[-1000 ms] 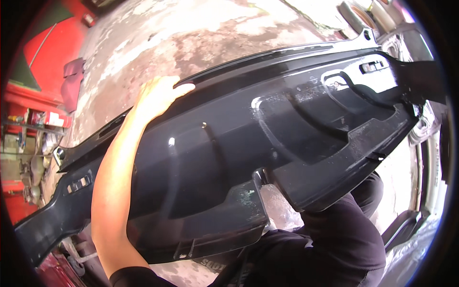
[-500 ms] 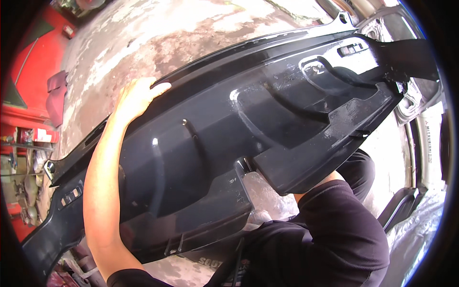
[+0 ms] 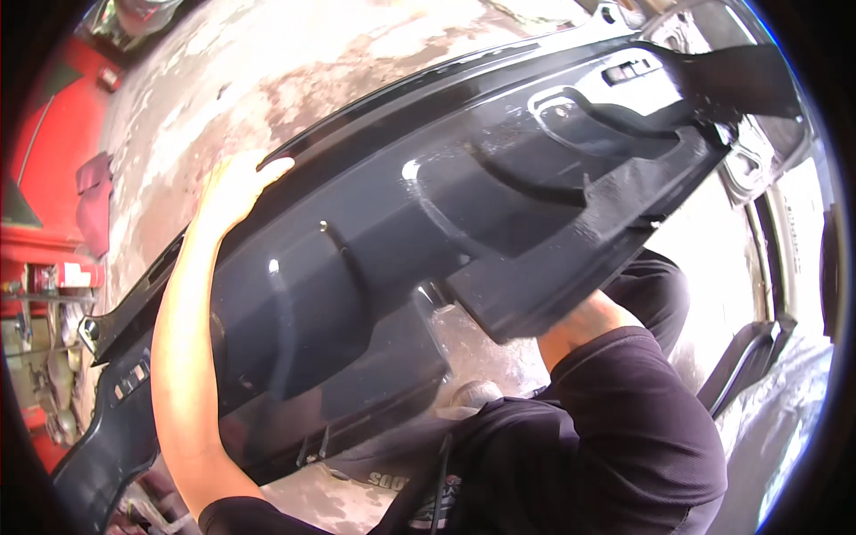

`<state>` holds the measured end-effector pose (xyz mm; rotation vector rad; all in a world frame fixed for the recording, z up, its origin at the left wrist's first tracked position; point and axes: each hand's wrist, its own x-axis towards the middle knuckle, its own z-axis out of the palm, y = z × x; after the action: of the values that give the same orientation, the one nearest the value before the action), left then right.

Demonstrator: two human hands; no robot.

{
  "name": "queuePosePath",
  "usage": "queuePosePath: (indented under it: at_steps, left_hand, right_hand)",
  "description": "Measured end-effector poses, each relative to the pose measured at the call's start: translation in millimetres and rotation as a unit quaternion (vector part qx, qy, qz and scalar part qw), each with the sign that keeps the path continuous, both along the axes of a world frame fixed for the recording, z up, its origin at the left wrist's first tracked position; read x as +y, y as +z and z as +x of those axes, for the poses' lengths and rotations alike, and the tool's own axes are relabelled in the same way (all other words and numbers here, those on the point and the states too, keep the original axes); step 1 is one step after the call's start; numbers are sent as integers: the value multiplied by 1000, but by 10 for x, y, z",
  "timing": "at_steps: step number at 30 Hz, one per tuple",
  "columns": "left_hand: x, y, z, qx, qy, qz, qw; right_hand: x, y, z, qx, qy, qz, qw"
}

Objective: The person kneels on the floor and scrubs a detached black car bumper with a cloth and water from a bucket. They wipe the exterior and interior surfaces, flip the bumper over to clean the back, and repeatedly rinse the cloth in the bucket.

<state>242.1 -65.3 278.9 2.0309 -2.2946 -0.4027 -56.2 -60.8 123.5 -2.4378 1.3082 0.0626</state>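
Slantwise across the view, a long glossy black panel point(image 3: 392, 254) is held above the patchy floor point(image 3: 357, 94). Its far edge is gripped by the fingers of the left hand point(image 3: 239, 189), with the thumb laid over the rim. The right forearm point(image 3: 584, 328) is passed beneath the near edge; the right hand is hidden there, so whether its fingers are open or closed cannot be told.

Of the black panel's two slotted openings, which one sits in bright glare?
The right-end opening: white glare surrounds it, while the left-end opening has dark surface around it.
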Motion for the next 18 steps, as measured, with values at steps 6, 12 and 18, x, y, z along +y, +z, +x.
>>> queuePosePath:
  at_steps: [6, 12, 18]
  left_hand:
    - [44, 13, -61, 18, -11, -1, 1000]
    - [-64, 0, -109, -64, -4, 36, 997]
    - [-3, -25, -46, -57, 4, 19, 998]
  right_hand:
    - [219, 160, -280, -46, -15, -18, 999]
    - [819, 353, -759, -83, -44, -51, 994]
    - [917, 355, -838, -74, -43, -34, 996]
